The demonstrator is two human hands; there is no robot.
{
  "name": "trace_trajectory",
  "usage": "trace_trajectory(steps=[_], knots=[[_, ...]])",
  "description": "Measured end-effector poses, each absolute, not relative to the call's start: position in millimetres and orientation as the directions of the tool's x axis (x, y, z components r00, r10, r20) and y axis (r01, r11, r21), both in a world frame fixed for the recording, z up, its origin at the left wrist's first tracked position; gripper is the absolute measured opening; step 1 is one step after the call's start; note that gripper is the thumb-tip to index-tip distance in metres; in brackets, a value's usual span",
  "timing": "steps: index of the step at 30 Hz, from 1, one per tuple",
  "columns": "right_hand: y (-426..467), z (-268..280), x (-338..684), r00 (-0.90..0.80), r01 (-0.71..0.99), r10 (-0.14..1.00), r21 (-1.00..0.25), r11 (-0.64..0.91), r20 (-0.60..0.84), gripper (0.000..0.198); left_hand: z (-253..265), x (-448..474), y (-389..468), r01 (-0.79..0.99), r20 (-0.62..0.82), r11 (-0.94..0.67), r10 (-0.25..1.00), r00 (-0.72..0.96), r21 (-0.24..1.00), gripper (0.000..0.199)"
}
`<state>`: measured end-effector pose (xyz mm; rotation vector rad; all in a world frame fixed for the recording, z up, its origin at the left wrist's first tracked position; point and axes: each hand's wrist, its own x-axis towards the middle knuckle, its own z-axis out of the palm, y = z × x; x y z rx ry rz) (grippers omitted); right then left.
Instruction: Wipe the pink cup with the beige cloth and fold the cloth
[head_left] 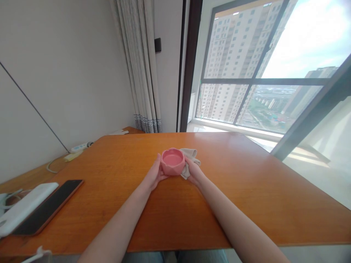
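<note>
A small pink bowl (pixel 173 168) with a scalloped, petal-like rim is held between my two hands above the middle of the wooden table, its opening tilted toward me. My left hand (pixel 155 172) grips the bowl's left side, thumb up along the wall and fingers curled beneath. On the other side, my right hand (pixel 194 171) holds a light beige cloth (pixel 189 153) against the bowl's right wall. Part of the cloth sticks out beyond my fingers. The undersides of the bowl and the right fingertips are hidden.
The brown wooden table (pixel 109 204) spans the view. At the left lie a dark phone (pixel 51 206) and a white device (pixel 30 206) with a cable. A power strip (pixel 79 147) sits by the wall. Behind stand a grey curtain (pixel 142 65) and a large window (pixel 252 80).
</note>
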<state>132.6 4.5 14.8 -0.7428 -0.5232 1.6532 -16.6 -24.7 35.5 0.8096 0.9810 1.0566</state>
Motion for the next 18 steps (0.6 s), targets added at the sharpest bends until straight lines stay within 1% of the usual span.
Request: trace_trajectory(steps=[1, 3, 5, 8, 10, 12, 14, 16, 18], knots=[[6, 15, 138, -0.146, -0.649, 0.969, -0.720, -0.247, -0.201, 0.014, 36, -17, -25, -0.295, -0.276, 0.337, 0.933, 0.230, 0.894, 0.058], [8, 14, 144, -0.166, -0.594, 0.964, -0.758, -0.268, -0.210, 0.013, 36, -15, -26, -0.263, -0.291, 0.354, 0.923, 0.250, 0.898, 0.055], [9, 10, 142, -0.090, -0.608, 0.977, -0.766, -0.209, -0.195, 0.016, 33, -11, -27, -0.301, -0.263, 0.320, 0.940, 0.216, 0.898, 0.051], [7, 5, 129, 0.000, -0.676, 0.989, -0.729, -0.111, -0.150, 0.021, 26, -7, -25, -0.405, -0.200, 0.218, 0.976, 0.087, 0.888, 0.045], [6, 2, 120, -0.021, -0.705, 0.991, -0.701, -0.107, -0.130, 0.024, 22, -6, -23, -0.415, -0.180, 0.156, 0.983, -0.019, 0.896, 0.043], [6, 0, 116, -0.044, -0.714, 0.990, -0.689, -0.125, -0.133, 0.024, 22, -7, -23, -0.388, -0.161, 0.118, 0.984, -0.081, 0.914, 0.044], [8, -1, 120, -0.047, -0.702, 0.990, -0.700, -0.127, -0.132, 0.022, 24, -9, -25, -0.341, -0.154, 0.127, 0.987, -0.052, 0.931, 0.048], [11, 0, 129, -0.051, -0.670, 0.991, -0.731, -0.128, -0.126, 0.018, 28, -9, -28, -0.290, -0.188, 0.201, 0.980, 0.071, 0.936, 0.051], [12, 3, 137, -0.090, -0.634, 0.987, -0.757, -0.160, -0.133, 0.014, 32, -9, -32, -0.242, -0.227, 0.271, 0.955, 0.193, 0.932, 0.052]])
